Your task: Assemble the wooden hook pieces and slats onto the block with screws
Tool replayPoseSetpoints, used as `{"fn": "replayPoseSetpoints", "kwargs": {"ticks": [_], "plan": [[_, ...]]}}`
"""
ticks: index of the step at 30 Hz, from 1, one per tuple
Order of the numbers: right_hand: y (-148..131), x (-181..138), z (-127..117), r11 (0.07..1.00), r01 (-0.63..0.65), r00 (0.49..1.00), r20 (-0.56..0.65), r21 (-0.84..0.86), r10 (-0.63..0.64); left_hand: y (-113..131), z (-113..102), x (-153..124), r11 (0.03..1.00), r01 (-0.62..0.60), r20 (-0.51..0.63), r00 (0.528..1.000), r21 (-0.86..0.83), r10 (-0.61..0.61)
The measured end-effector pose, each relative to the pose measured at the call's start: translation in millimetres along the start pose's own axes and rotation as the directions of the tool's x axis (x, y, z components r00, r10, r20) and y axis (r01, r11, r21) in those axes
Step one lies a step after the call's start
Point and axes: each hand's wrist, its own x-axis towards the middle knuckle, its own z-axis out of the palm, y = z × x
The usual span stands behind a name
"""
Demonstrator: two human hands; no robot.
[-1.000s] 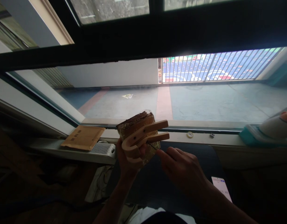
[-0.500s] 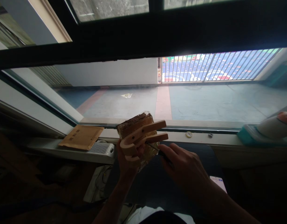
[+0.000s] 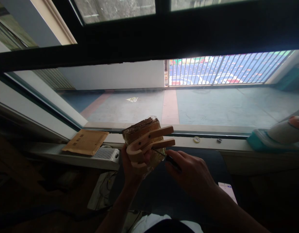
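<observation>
My left hand [image 3: 130, 170] is closed around the curved wooden hooks [image 3: 146, 139], which lie against a brown cardboard block [image 3: 142, 127] wrapped in clear plastic. Two dark holes show in the upper hook's arm, and both straight ends point right. My right hand [image 3: 192, 166] grips the dark handle of a screwdriver [image 3: 173, 161]. Its thin shaft reaches left, with the tip at the lower hook; whether it sits in a screw is too small to tell. My left fingers are partly hidden behind the wood.
Below my hands is a dark table [image 3: 154, 197], with a phone [image 3: 227, 191] at its right. A tape roll [image 3: 196, 139] and a small grey object [image 3: 219, 140] lie on the windowsill. A brown envelope [image 3: 86, 142] rests on the radiator [image 3: 110, 155]. A teal container [image 3: 258, 140] stands right.
The hooks, the block and both hands have shifted very slightly. The screwdriver tip stays at the lower hook.
</observation>
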Motion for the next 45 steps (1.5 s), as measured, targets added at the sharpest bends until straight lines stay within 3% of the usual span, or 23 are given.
{"fn": "replayPoseSetpoints", "kwargs": {"ticks": [4,7,11,13,15,18,21,24,26,31,34,39,45], "plan": [[-5.8,-2.7,-3.4,0.966,0.167,0.983,-0.038,-0.2,-0.178,-4.1,-2.6,-1.8,1.0,0.027,-0.005,1.0,0.01,-0.027],[-5.3,-4.8,-1.1,0.95,0.223,0.967,-0.076,-0.219,-0.245,0.0,-3.5,-1.1,1.0,0.023,0.003,1.0,-0.001,-0.023],[1.0,-6.6,6.1,0.993,0.102,0.99,-0.101,0.065,-0.095,8.5,-3.4,0.9,0.997,-0.061,-0.028,0.998,0.048,0.063],[3.7,-6.9,8.0,0.971,-0.001,0.998,-0.066,0.241,0.017,9.7,-3.0,1.1,0.995,-0.081,-0.031,0.996,0.055,0.083],[4.0,-6.9,7.4,0.953,-0.064,0.996,-0.035,0.296,0.077,7.9,-2.7,0.5,0.996,-0.069,-0.022,0.997,0.051,0.071],[0.1,-6.9,3.6,0.991,-0.045,0.998,-0.038,0.126,0.05,2.8,-2.6,-0.5,0.998,-0.014,-0.008,1.0,0.056,0.014],[-4.9,-8.1,1.1,0.992,0.055,0.997,-0.047,-0.116,-0.061,1.0,-2.1,-1.5,0.999,-0.008,-0.006,1.0,0.047,0.008],[-6.4,-9.6,2.2,0.971,0.131,0.987,-0.068,-0.201,-0.147,3.3,-0.2,-2.5,1.0,-0.013,0.014,1.0,0.015,0.013],[-5.0,-9.7,3.9,0.986,0.115,0.988,-0.088,-0.124,-0.126,4.6,1.6,-2.7,0.999,-0.032,0.009,0.999,-0.027,0.032],[1.6,-6.5,5.5,0.963,-0.093,0.994,-0.031,0.254,0.105,4.5,3.0,-1.9,0.992,-0.121,-0.015,0.993,-0.038,0.121],[2.7,-5.0,4.5,0.958,-0.127,0.992,0.009,0.259,0.129,4.5,2.3,-2.0,0.997,-0.08,0.012,0.997,0.022,0.08],[-2.1,-5.8,-2.5,0.989,-0.075,0.997,-0.016,0.131,0.078,1.5,1.6,-2.5,1.0,-0.018,0.029,0.999,0.01,0.018],[-0.4,-9.2,0.9,0.989,0.15,0.985,-0.08,-0.015,-0.151,-1.8,1.2,-1.6,1.0,-0.008,0.053,0.999,0.01,0.007]]}}
